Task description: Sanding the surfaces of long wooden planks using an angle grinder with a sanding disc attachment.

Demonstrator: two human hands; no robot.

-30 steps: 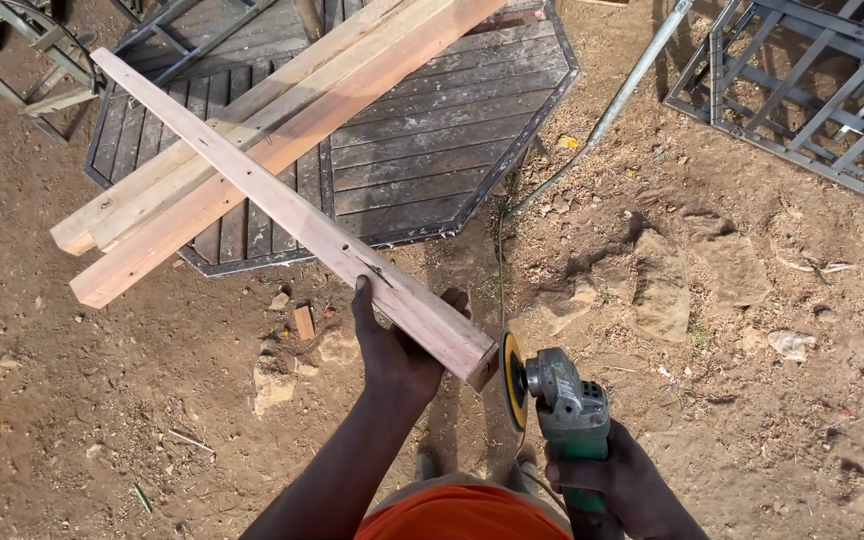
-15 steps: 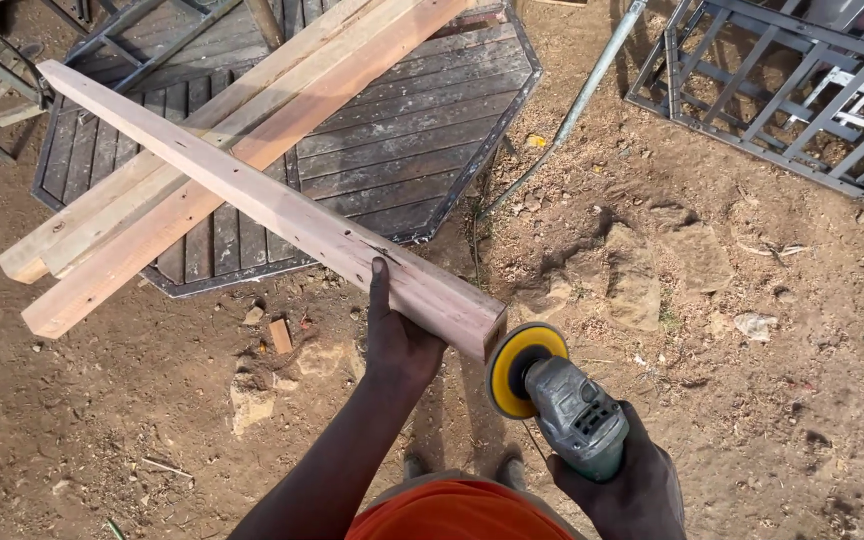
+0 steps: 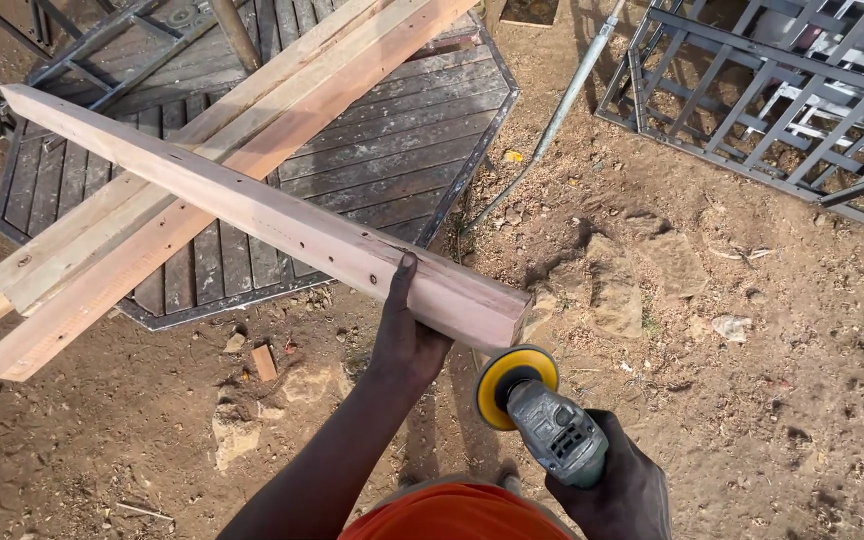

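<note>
Gripping wooden beam [image 3: 252,215] near its close end w/ left hand [image 3: 407,340], steadying it; far end resting across planks [image 3: 202,160] on dark slatted tabletop [image 3: 402,150]. Closing right hand [image 3: 617,490] round angle grinder [image 3: 542,415], yellow disc just below beam end, for sanding probably.

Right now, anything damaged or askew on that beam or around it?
The beam under the left hand has small dark holes along its face and lies crosswise over two planks. Sander in the right hand is clear of it.
</note>
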